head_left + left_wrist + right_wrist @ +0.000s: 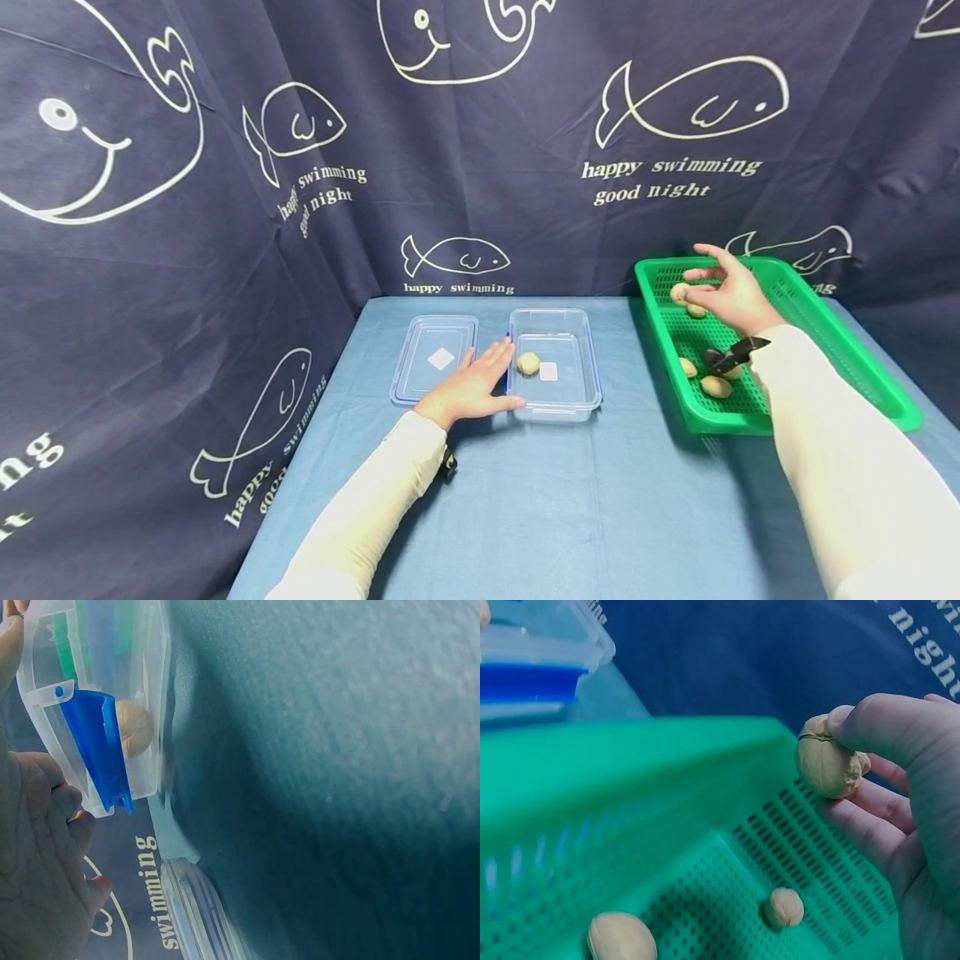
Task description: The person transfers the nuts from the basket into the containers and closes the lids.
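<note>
My right hand [731,296] pinches a tan walnut [826,759] between thumb and fingers, above the far left part of a green basket [862,375]. Below it, another walnut [786,907] lies on the basket floor. More walnuts, among them one walnut [716,386], sit nearer the basket's front left. At the left side of a clear plastic container [558,404], my left hand [474,385] spreads its fingers, touching the rim. A single walnut [528,363] rests inside that container. The left wrist view shows the container's blue side latch [96,750] hanging beside the left fingers.
A clear lid [420,367] with a blue edge lies flat left of the container. Blue cloth [600,500] covers the table. Dark fabric [540,225] printed with fish hangs behind and to the left. Each wrist bears a black camera.
</note>
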`<state>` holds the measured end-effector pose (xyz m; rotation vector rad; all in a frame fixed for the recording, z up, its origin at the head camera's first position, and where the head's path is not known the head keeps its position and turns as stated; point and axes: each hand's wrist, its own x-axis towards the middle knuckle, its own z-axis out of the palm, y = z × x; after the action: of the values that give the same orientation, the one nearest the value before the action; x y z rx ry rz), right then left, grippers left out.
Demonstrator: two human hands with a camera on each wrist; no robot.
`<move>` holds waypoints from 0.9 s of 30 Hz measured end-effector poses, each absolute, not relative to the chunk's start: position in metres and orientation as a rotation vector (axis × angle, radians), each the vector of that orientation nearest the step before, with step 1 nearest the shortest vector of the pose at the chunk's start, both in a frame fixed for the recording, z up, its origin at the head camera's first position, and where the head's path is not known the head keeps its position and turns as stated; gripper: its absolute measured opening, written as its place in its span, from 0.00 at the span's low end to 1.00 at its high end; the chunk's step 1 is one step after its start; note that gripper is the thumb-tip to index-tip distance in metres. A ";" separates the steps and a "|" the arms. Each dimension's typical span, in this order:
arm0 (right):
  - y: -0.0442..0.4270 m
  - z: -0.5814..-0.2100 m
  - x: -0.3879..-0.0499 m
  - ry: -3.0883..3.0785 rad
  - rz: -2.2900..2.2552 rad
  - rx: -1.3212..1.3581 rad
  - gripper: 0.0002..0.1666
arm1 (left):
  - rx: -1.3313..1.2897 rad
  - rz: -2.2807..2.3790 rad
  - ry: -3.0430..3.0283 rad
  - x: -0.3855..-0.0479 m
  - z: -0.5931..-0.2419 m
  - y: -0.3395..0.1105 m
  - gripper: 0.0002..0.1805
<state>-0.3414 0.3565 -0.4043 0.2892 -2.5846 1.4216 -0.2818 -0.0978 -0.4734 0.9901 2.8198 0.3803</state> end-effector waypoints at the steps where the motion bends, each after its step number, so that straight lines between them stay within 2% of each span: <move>1: 0.353 -0.402 -0.341 -2.578 1.428 0.286 0.50 | 0.986 0.379 2.820 -0.282 -0.473 -0.098 0.55; 17: 0.295 -0.401 -0.352 -2.409 1.645 0.325 0.48 | 0.985 0.357 2.830 -0.282 -0.473 -0.099 0.56; 27: 0.250 -0.386 -0.338 -2.327 1.834 0.414 0.45 | 0.992 0.373 2.816 -0.280 -0.470 -0.098 0.56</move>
<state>-0.3376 0.2500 -0.3865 0.4137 -2.3266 1.8342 -0.2802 -0.0980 -0.4704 0.9922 2.8160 0.3732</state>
